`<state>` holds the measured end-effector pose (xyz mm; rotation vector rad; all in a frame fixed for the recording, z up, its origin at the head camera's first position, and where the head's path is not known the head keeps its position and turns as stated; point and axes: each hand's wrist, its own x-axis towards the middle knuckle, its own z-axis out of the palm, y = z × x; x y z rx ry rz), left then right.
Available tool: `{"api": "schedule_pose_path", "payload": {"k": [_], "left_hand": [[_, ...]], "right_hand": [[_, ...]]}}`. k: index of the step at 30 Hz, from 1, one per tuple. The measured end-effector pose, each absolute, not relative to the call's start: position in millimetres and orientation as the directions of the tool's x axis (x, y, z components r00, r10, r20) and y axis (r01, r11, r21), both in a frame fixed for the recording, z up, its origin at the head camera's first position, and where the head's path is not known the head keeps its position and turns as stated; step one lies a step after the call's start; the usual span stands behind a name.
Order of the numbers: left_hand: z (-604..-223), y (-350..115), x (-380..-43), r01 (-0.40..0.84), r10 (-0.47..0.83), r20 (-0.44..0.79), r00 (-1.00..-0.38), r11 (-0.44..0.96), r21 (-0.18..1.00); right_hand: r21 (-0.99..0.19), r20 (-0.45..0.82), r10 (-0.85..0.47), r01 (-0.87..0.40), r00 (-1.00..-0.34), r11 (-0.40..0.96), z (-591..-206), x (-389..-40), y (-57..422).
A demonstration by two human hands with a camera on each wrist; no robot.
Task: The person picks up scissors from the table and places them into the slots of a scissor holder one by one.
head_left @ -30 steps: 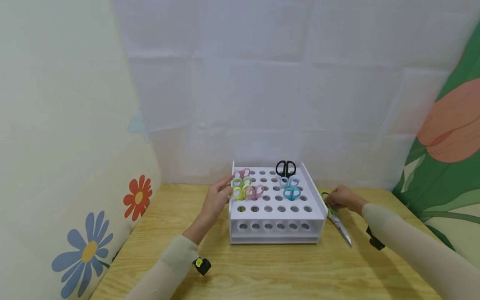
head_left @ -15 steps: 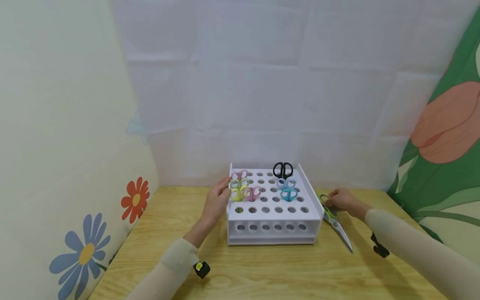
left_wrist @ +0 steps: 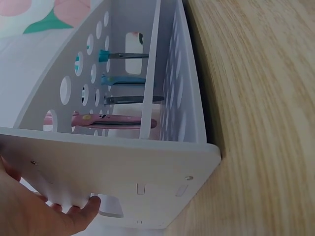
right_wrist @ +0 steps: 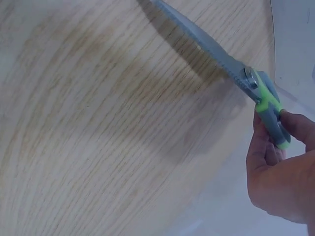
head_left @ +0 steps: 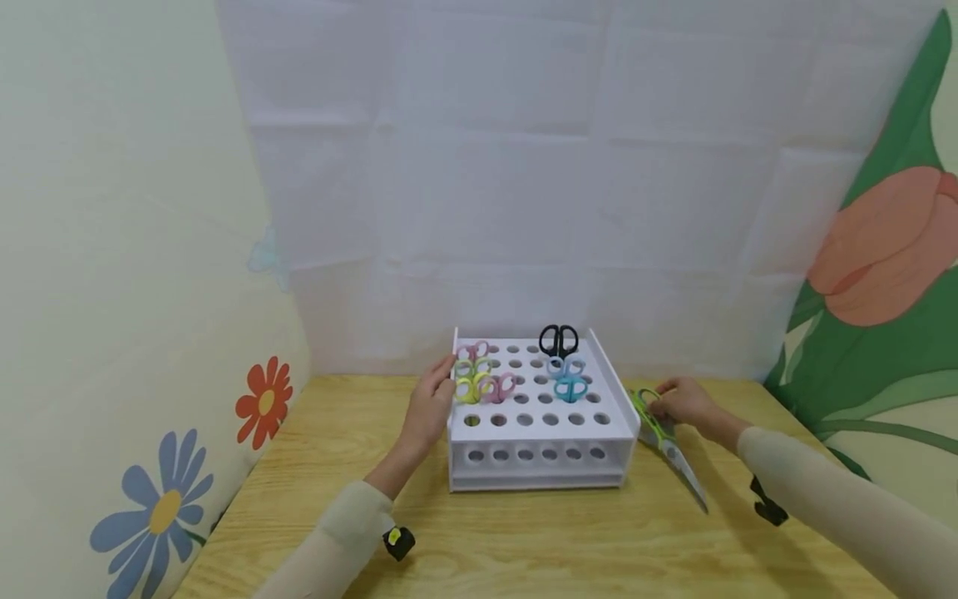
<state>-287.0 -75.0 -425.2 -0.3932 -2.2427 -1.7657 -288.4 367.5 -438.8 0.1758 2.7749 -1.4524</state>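
Note:
My right hand (head_left: 687, 402) pinches the green-and-grey handle of a large pair of scissors (head_left: 657, 424) to the right of the white rack. In the right wrist view, the thumb and fingers close on the scissors' handle (right_wrist: 269, 113); the blades point away, casting a shadow on the table. My left hand (head_left: 430, 403) rests against the left side of the white rack (head_left: 550, 431), its fingers on the side panel (left_wrist: 118, 169). Small scissors stand in the rack's holes: black (head_left: 558, 339), light blue (head_left: 565, 367), teal (head_left: 571, 388), yellow (head_left: 470, 388) and pink (head_left: 497, 387).
Green-handled scissors (head_left: 473, 367) and another pink pair (head_left: 473, 349) stand at the rack's back left. The rack sits on a wood-grain table (head_left: 524, 541). A white cloth (head_left: 486, 191) hangs behind, with flower-printed panels (head_left: 165, 291) at the sides.
The large scissors have come slightly toward the viewer and away from the rack, in my right hand. My left hand stays on the rack. The whole view has shifted a little.

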Motion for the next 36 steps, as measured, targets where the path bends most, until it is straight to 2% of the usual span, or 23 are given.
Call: {"api": "schedule_pose_path", "payload": {"k": [9,19,29,36], "left_hand": [[-426.4,-74.8,-287.4,0.371,0.054,0.369,-0.928,0.225,0.901],[-424.6,-74.5,-286.2,0.380,0.048,0.380,-0.924,0.237,0.894],[-426.6,-75.3,-289.1,0.382,0.048,0.382,-0.923,0.238,0.893],[-426.5,-73.0,-290.7,0.396,0.048,0.396,-0.917,0.230,0.889]], "right_hand": [[-0.836,-0.066,0.160,0.142,-0.985,0.531,-421.3,-279.9,376.2],[-0.910,0.052,0.114,0.000,-0.992,0.415,-386.3,-272.5,381.7],[-0.924,0.123,0.114,-0.072,-0.986,0.375,-318.7,-265.0,369.1],[-0.947,0.184,0.123,-0.142,-0.975,0.288,-272.4,-253.5,352.2]]}}
